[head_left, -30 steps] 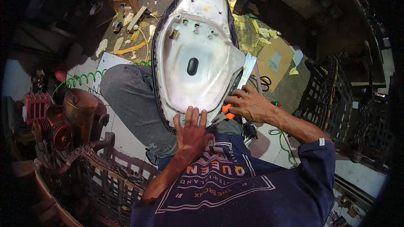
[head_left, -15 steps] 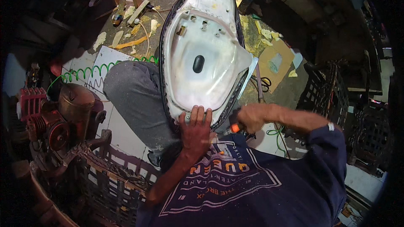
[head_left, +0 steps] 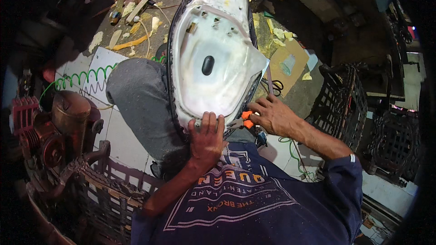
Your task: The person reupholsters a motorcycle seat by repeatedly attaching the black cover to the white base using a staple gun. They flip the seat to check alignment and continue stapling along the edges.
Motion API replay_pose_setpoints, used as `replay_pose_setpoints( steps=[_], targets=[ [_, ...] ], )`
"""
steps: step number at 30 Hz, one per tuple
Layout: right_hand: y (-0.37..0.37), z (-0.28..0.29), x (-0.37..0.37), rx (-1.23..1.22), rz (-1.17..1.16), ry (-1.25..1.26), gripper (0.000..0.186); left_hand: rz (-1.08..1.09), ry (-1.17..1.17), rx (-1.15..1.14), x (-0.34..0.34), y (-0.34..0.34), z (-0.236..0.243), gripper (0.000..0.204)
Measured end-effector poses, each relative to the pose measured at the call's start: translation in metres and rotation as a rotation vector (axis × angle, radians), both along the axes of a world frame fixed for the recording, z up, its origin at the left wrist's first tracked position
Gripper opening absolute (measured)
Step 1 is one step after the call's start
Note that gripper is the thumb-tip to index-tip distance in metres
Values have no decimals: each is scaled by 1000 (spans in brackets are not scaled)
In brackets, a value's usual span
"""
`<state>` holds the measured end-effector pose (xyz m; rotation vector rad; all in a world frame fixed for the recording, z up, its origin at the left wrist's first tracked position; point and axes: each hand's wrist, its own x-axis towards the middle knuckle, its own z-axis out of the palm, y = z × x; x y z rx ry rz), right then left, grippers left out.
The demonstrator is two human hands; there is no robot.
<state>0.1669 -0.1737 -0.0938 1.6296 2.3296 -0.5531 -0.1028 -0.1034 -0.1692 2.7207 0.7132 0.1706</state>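
Note:
An upturned motorcycle seat (head_left: 215, 90) lies in front of me, its white plastic base up and a black cover wrapped round the rim. My left hand (head_left: 206, 143) grips the near end, fingers laid over the base; its thumb is mostly hidden. My right hand (head_left: 272, 115) is closed on orange-handled pliers (head_left: 247, 120). Their metal jaws point left, at the seat's near right rim beside my left fingers. Whether the jaws bite on the cover is too small to tell.
A rusty red compressor (head_left: 59, 131) stands left, with a coiled green hose (head_left: 88, 75) behind it. Yellow foam scraps and a power strip (head_left: 139, 9) lie on the far floor. Cardboard (head_left: 293, 70) lies right of the seat. Dark slatted frames (head_left: 347, 95) flank me.
My right hand has moved up and forward, carrying the pliers from over my shirt to the seat's near right rim. My left hand stays on the near end. The whole view has shifted slightly.

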Motion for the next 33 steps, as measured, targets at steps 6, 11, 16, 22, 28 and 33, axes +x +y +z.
replay_pose_setpoints(
  steps=[6, 11, 16, 22, 28, 33],
  targets=[
    [46, -13, 9, -52, 244, -20, 21, 6, 24, -24, -2, 0, 2, 88],
    [64, -26, 3, -249, 189, -15, 27, 17, 53, -81, -1, 2, 6, 88],
    [48, -22, 2, -371, 19, 56, 22, 33, 90, -86, 0, 1, 9, 86],
    [48, -8, 9, -68, 237, -19, 14, 10, 77, -45, 2, 4, 7, 84],
    [84, 4, -9, -113, 467, -167, 11, 45, 58, -75, 1, 6, 8, 82],
    [94, 2, -16, -152, 502, -223, 14, 48, 40, -160, 0, 8, 9, 85]
  ],
)
